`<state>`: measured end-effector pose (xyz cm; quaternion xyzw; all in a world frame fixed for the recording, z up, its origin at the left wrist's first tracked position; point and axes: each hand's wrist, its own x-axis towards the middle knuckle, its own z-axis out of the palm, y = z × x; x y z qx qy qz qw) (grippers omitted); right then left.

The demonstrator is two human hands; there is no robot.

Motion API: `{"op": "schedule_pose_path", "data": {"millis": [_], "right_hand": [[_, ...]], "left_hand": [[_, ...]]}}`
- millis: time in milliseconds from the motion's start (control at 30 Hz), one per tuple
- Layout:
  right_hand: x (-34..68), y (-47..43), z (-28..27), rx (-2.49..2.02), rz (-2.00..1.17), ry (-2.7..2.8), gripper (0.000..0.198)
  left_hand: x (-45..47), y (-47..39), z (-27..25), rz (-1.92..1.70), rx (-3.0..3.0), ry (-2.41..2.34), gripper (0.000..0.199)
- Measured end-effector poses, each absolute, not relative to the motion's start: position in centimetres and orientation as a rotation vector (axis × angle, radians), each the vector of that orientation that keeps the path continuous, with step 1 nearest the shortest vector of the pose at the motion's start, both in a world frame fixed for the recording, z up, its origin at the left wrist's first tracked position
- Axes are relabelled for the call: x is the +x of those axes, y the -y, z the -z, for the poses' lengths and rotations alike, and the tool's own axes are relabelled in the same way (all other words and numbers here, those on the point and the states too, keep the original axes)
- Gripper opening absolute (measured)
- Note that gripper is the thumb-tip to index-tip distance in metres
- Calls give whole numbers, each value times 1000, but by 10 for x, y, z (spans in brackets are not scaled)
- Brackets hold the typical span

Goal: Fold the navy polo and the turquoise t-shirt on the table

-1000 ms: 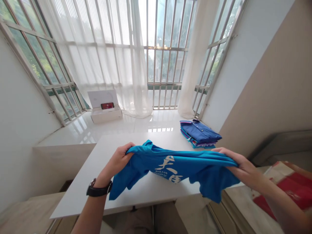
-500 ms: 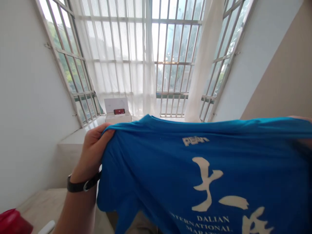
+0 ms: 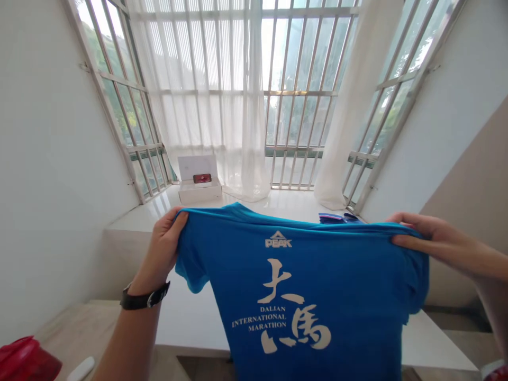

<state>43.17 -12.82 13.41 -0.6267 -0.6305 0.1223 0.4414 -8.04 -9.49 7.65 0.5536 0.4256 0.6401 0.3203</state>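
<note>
A blue T-shirt (image 3: 337,286) hangs spread out in front of me, its printed side towards me with a PEAK logo, large white characters and "DALIAN INTERNATIONAL MARATHON". My left hand (image 3: 170,235) pinches the cloth at its left shoulder; a black watch strap is on that wrist. At the right shoulder, my right hand (image 3: 420,233) is closed on the fabric, thumb on the near side. The shirt's lower end runs out of the bottom of the view.
Behind the shirt is a white sill (image 3: 289,200) below barred windows with white curtains (image 3: 337,132). On it stand a white box (image 3: 200,194) bearing a phone (image 3: 202,179), and dark blue items (image 3: 337,217). A white tabletop (image 3: 194,317) lies below; something red (image 3: 27,360) sits lower left.
The shirt has swung left and straightened, and its print is now sharp and whole. My right hand has come into fuller view. More of the sill and the white tabletop shows.
</note>
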Motion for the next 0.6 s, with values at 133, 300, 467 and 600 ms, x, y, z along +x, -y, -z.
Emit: {"op": "schedule_pose_path", "data": {"millis": [133, 300, 467, 600], "right_hand": [[419, 60, -127, -1572, -616, 1813, 49], [375, -20, -80, -1641, 64, 1894, 31], [336, 2, 28, -1659, 15, 2067, 40], [322, 46, 115, -1755, -134, 2209, 52]], "left_hand": [[-65, 13, -82, -1695, 1930, -1438, 30], [-21, -74, -36, -1215, 2213, -1959, 32], [27, -54, 66, -751, 2340, -1873, 37], [51, -16, 130, -412, 2319, -1783, 60]]}}
